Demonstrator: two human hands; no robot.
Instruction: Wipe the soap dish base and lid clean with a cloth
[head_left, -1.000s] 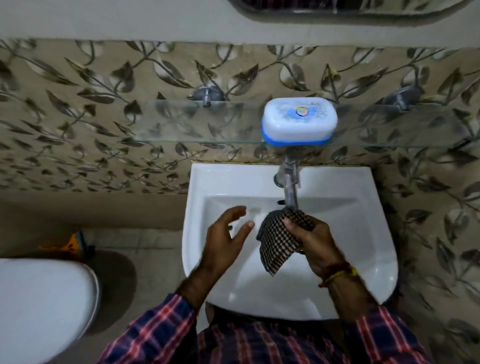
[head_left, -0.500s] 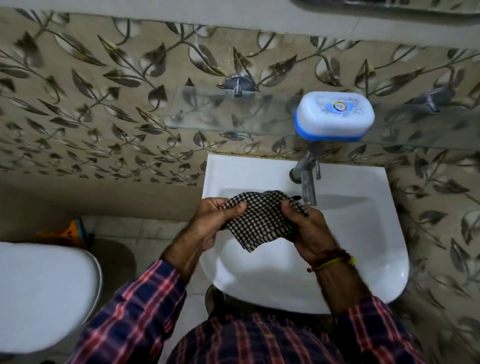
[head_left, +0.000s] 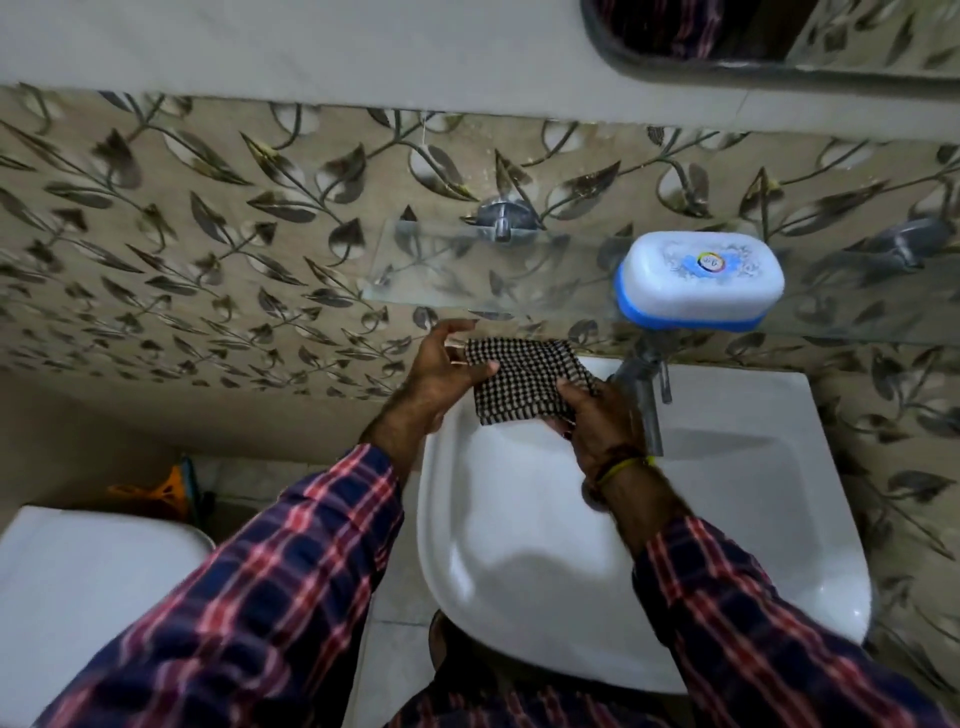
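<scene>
A soap dish (head_left: 696, 283) with a white lid and blue base stands closed on the glass shelf (head_left: 467, 270), up and to the right of my hands. A black-and-white checked cloth (head_left: 524, 382) is stretched flat between both hands over the back left of the white sink (head_left: 727, 519). My left hand (head_left: 441, 374) pinches the cloth's left edge. My right hand (head_left: 597, 421) grips its lower right corner, close to the tap (head_left: 647, 395).
A leaf-patterned tiled wall lies behind the shelf, and a mirror edge (head_left: 779, 57) shows at top right. A white toilet (head_left: 78, 597) is at lower left, with an orange object (head_left: 161, 491) on the floor behind it.
One second ago only my right hand held the bunched cloth. My left hand took its other edge, and both hands lifted and spread it toward the shelf. The view shifted, moving the sink right.
</scene>
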